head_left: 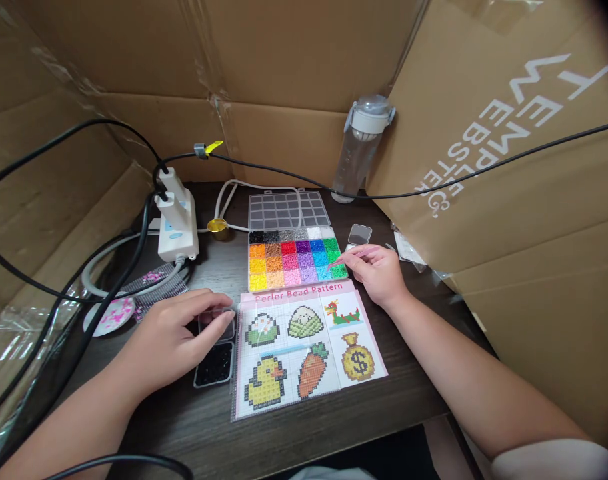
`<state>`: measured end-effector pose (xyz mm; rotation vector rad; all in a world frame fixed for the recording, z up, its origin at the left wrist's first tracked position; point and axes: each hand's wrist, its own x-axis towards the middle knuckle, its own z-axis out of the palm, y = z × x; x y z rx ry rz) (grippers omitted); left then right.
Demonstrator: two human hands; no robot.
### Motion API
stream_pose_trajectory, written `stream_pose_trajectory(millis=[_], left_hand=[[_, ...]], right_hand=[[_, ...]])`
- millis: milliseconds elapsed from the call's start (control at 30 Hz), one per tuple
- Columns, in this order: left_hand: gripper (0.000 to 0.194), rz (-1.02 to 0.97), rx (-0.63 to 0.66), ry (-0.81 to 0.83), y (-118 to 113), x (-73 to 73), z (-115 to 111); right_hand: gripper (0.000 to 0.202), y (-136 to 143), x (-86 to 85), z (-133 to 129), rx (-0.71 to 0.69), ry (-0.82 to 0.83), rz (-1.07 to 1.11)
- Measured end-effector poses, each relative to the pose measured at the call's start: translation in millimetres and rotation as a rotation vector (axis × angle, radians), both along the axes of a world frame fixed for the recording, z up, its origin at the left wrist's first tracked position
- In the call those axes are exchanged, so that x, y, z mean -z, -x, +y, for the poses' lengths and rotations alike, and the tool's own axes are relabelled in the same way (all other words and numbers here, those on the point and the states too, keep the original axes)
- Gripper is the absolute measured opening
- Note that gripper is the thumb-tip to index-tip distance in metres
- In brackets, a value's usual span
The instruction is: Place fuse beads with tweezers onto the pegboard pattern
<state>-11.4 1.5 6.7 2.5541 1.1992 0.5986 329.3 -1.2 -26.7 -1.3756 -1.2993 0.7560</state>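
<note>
My right hand [381, 277] is closed on pink tweezers [354, 255], whose tips point left over the green and blue beads at the right side of the bead box [295, 291]. That box lies open, its compartments filled with beads sorted by colour. My left hand [177, 333] hovers at or rests on the clear lid [221, 327] of a small box of black beads [214, 365]; its thumb and index finger are slightly apart. Between my hands lies the Perler bead pattern sheet [304, 347] under a clear pegboard, with a duck [267, 383], a carrot and other pictures.
A white power strip [178, 230] with black cables stands at left, near a white round dish [109, 317] of pink beads. A gold-coloured cup [217, 229] and a water bottle [359, 150] are farther back. Cardboard walls [284, 137] surround the dark table; a black cable crosses above.
</note>
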Motion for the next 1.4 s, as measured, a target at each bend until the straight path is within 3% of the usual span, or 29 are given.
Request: stream_pose_trajectory(millis=[600, 1000, 1400], left_hand=[[0.023, 0.015, 0.002, 0.022, -0.5, 1.3, 0.4], [0.023, 0.006, 0.018, 0.019, -0.3, 0.5, -0.1], [0.023, 0.002, 0.021, 0.02, 0.2, 3.5, 0.8]], right_hand=[[0.017, 3.4, -1.0, 0.7, -0.055, -0.039, -0.007], [0.022, -1.0, 3.2, 1.8, 0.019, -0.017, -0.009], [0.018, -2.1, 4.2, 3.6, -0.05, -0.035, -0.004]])
